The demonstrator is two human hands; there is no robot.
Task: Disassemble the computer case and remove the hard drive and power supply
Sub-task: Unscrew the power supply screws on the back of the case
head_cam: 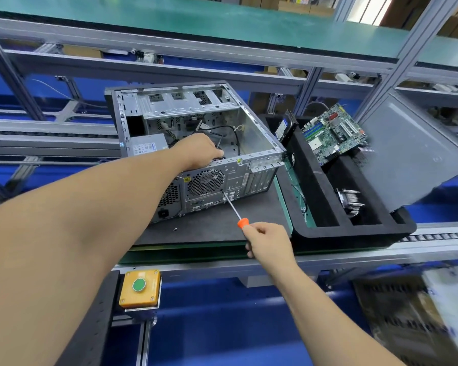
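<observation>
At the rear panel of the computer case (196, 143), the right hand (269, 240), fingers curled tight round the orange handle, set the screwdriver (233, 207) tip beside the fan grille (205, 182). The left hand (200, 151) gripped the rim; its fingertips were hidden. The power supply (146, 146) sat inside, far left. Best practice, I judged: keep the shaft square, press firmly, brace the case.

The left hand (199, 151) reaches inside the open computer case (196, 143); the right hand (266, 240) holds an orange-handled screwdriver (234, 208), tip against the rear panel.
</observation>
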